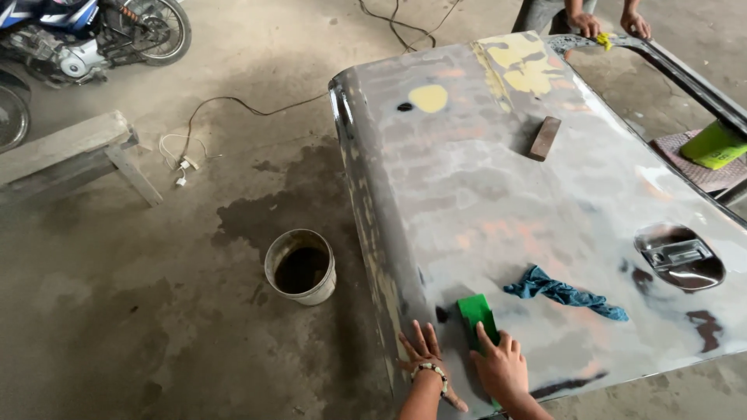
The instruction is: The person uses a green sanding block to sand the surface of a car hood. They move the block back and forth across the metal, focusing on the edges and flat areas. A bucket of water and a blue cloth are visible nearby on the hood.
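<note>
Left hand [424, 356]: lying flat, fingers spread, on the car door panel [498, 210].
Right hand [502, 365]: gripping and pressing the green sanding block [476, 315].

Bucket [300, 267] with dark liquid on the concrete floor [156, 342], left of centre, beside a dark wet stain [272, 210]. Motorcycle [85, 31] in the upper left corner. Grey wooden bench [70, 152] at left edge. White plug and cable [183, 159] lying near the bench, black cable [249, 105] running toward the top. Blue rag [564, 292] lower right of centre. Brown block [544, 138] upper right of centre. Lime-green container [714, 145] at right edge on a woven stool [692, 167]. Another person's hands [611, 25] at top right.
</note>
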